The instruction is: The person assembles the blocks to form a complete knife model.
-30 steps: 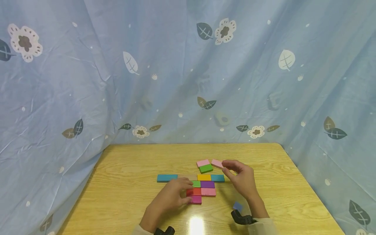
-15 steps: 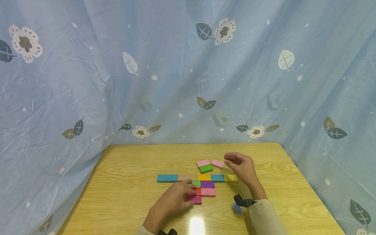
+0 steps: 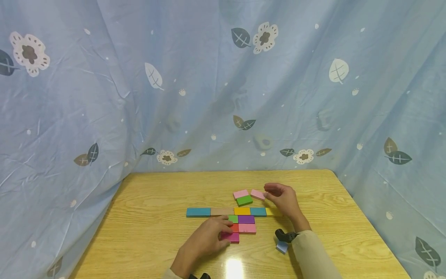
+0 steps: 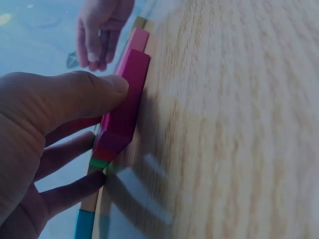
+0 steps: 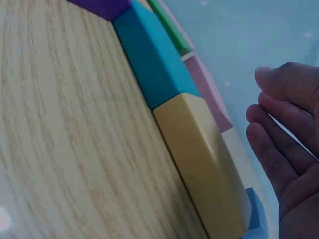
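Note:
My left hand rests at the left ends of short stacked rows of flat coloured blocks. Its thumb touches the magenta block; other fingertips lie by the red block and green block. A purple block and a pink block continue these rows rightward. Beyond the right end of the long row, my right hand hovers with bent, spaced fingers and nothing between them. Its thumb tip is right at a loose pale pink block. The yellow block ends that row, partly hidden in the head view.
The long row also has teal blocks, a tan block and an orange block. Behind lie another pink block and a dark green block. A blue block sits by my right wrist. A patterned curtain backs the table.
My right hand has risen away from the row's right end, uncovering the yellow block, then come back slightly left and down beside the loose pink block. The left hand has barely shifted.

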Demonstrator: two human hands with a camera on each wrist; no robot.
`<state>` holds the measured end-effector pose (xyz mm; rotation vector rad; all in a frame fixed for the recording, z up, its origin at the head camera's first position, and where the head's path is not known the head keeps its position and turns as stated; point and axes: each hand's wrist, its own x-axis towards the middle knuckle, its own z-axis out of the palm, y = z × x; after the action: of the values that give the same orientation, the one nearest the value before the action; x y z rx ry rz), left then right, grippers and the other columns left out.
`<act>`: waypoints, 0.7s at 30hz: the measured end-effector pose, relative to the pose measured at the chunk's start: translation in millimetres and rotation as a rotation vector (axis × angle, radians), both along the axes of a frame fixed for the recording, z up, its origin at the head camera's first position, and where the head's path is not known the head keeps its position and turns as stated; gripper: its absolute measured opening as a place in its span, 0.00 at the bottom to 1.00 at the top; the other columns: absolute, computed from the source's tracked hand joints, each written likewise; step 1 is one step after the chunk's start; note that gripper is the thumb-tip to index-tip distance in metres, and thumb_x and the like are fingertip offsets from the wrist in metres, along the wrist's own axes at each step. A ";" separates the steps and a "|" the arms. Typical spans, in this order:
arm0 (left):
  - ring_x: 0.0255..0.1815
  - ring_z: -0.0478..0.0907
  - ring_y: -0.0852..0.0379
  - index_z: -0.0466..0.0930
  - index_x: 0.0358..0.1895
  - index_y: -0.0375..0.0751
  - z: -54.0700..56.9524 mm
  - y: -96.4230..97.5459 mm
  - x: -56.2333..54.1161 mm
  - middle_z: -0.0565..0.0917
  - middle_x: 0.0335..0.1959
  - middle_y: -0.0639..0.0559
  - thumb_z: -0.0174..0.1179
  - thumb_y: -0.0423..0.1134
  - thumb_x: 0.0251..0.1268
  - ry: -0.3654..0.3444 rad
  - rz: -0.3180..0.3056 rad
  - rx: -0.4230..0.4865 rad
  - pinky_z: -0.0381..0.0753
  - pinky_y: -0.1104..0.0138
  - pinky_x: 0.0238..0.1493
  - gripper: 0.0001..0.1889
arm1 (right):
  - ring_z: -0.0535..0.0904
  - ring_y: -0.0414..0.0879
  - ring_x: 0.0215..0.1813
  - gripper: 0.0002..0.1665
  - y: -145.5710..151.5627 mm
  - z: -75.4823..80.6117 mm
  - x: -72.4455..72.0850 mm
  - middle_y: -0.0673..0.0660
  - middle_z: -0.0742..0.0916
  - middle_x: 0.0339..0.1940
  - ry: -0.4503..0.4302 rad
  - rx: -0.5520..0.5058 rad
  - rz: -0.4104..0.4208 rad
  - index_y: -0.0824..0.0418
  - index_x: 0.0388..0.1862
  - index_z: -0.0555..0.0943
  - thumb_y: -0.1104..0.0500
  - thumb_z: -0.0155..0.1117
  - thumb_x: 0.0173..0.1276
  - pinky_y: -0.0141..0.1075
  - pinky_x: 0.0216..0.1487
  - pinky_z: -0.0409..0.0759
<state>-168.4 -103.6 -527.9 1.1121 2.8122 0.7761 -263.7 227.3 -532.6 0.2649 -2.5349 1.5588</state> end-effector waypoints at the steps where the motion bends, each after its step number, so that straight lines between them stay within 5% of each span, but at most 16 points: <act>1: 0.74 0.82 0.48 0.95 0.54 0.51 -0.1 0.1 -0.1 0.89 0.65 0.55 0.75 0.38 0.69 -0.002 0.001 0.002 0.83 0.54 0.77 0.13 | 0.92 0.59 0.59 0.20 -0.4 -0.4 -0.9 0.63 0.94 0.56 -0.006 0.003 0.000 0.64 0.60 0.90 0.63 0.80 0.71 0.21 0.56 0.86; 8: 0.75 0.82 0.48 0.96 0.54 0.52 -0.7 0.7 0.2 0.89 0.66 0.55 0.75 0.39 0.71 -0.031 0.022 -0.003 0.82 0.53 0.77 0.12 | 0.92 0.59 0.59 0.23 -2.1 -2.8 -4.5 0.65 0.93 0.57 -0.052 0.027 0.010 0.67 0.62 0.88 0.65 0.80 0.70 0.23 0.55 0.88; 21: 0.74 0.83 0.48 0.96 0.53 0.52 0.6 2.2 0.1 0.89 0.66 0.54 0.76 0.41 0.70 -0.028 0.032 -0.022 0.82 0.55 0.77 0.12 | 0.93 0.53 0.50 0.22 -7.4 -5.5 -6.6 0.62 0.94 0.53 -0.057 0.147 0.033 0.67 0.59 0.89 0.69 0.79 0.66 0.42 0.55 0.95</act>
<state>-168.3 -101.4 -527.2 1.0477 2.8154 0.7549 -270.4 219.9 -538.2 0.2854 -2.7074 1.4116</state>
